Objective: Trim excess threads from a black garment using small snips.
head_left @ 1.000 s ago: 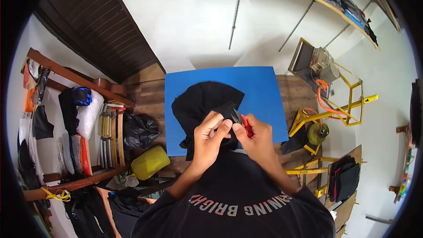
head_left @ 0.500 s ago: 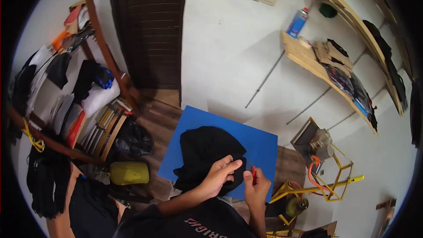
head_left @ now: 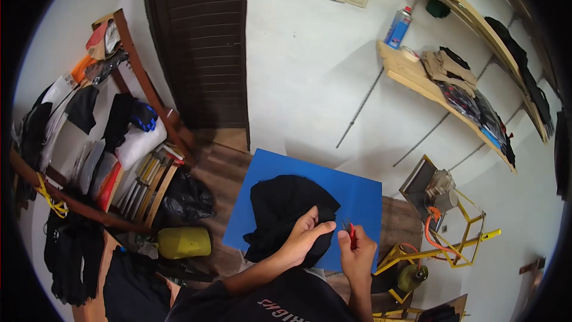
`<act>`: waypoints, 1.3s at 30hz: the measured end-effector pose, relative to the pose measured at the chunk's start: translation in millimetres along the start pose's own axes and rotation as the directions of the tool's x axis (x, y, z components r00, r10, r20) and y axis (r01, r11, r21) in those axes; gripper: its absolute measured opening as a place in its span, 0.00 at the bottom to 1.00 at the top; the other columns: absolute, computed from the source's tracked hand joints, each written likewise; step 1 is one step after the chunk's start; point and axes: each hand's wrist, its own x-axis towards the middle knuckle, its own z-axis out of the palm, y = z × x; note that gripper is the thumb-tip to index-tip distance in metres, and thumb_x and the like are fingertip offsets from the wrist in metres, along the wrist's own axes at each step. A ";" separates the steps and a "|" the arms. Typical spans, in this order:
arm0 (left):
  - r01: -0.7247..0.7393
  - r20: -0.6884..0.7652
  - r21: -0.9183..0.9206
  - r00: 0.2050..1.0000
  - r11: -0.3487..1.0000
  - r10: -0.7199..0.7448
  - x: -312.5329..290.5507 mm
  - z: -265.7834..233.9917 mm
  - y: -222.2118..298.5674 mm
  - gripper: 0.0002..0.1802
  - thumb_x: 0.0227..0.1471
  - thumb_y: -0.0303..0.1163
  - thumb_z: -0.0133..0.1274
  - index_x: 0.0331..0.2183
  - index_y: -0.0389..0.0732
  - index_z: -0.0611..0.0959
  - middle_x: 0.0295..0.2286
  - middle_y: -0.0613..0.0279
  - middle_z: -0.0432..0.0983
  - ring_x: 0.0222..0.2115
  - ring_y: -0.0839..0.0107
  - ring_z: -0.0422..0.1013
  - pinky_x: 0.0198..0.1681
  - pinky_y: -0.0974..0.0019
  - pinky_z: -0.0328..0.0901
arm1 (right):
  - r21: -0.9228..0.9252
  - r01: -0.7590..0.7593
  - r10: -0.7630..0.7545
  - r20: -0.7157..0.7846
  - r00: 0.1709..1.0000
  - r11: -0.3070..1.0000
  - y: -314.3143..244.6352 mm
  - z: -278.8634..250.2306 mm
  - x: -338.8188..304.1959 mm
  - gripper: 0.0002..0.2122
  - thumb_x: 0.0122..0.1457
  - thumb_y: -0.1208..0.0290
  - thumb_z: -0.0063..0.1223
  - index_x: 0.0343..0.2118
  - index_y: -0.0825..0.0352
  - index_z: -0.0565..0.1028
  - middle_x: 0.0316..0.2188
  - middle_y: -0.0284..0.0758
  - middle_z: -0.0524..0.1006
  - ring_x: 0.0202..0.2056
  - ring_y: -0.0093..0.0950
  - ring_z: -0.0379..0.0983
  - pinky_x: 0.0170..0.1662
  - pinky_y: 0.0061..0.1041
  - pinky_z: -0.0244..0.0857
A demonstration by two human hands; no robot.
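Note:
A folded piece of black cloth (head_left: 280, 209) lies rumpled on a blue tabletop (head_left: 360, 203). My left hand (head_left: 305, 240) is closed on the cloth's right side, thumb pointing right along its edge. Just right of it, off the cloth, my right hand (head_left: 358, 255) grips a small red-handled tool (head_left: 353, 237). A thin, pointed metal tip points up and left from it, towards the cloth edge. The tool's exact kind is too small to make out.
At left stands a wooden rack (head_left: 136, 62) crammed with cloth and bags, near a yellow-green container (head_left: 185, 242). Wall shelves (head_left: 417, 83) at right carry a blue spray can (head_left: 398, 28) and folded fabric. A yellow metal frame (head_left: 471, 232) stands right of the table.
My right hand has drawn a little right, away from the cloth, and more of the red tool shows. My left hand stays on the cloth; the whole view has shifted slightly.

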 end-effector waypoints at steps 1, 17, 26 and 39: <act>0.020 0.014 0.001 1.000 1.000 -0.020 1.7 -4.0 -2.5 0.07 0.54 0.30 0.54 0.32 0.44 0.72 0.25 0.76 0.66 0.26 0.88 0.61 0.26 0.80 0.55 | 0.014 0.002 -0.002 0.018 1.000 1.000 -3.2 -0.9 -0.6 0.14 0.56 0.65 0.58 0.23 0.69 0.68 0.12 0.37 0.64 0.15 0.22 0.58 0.20 0.25 0.55; -0.034 0.048 0.103 0.998 0.994 0.030 5.2 0.9 -0.4 0.00 0.55 0.26 0.48 0.31 0.42 0.73 0.27 0.75 0.70 0.24 0.92 0.61 0.23 0.83 0.54 | -0.028 0.127 -0.124 0.108 0.986 0.991 10.7 -9.8 9.2 0.15 0.55 0.62 0.59 0.25 0.69 0.69 0.13 0.37 0.64 0.14 0.27 0.60 0.20 0.27 0.55; -0.094 0.060 0.185 0.995 0.978 0.084 -12.2 3.1 0.9 0.04 0.55 0.25 0.51 0.30 0.40 0.72 0.26 0.74 0.68 0.24 0.91 0.61 0.23 0.81 0.54 | -0.045 0.181 -0.178 0.072 0.981 0.982 8.8 -11.3 -3.7 0.14 0.55 0.65 0.58 0.23 0.69 0.68 0.13 0.38 0.65 0.14 0.29 0.60 0.19 0.27 0.54; -0.091 0.048 0.226 0.995 0.970 0.083 -19.5 3.1 2.8 0.09 0.55 0.25 0.53 0.26 0.41 0.70 0.18 0.76 0.62 0.21 0.89 0.57 0.23 0.79 0.55 | 0.003 0.176 -0.175 0.070 0.982 0.984 16.1 -18.1 -13.0 0.17 0.52 0.63 0.61 0.22 0.69 0.66 0.13 0.36 0.64 0.13 0.27 0.57 0.19 0.26 0.53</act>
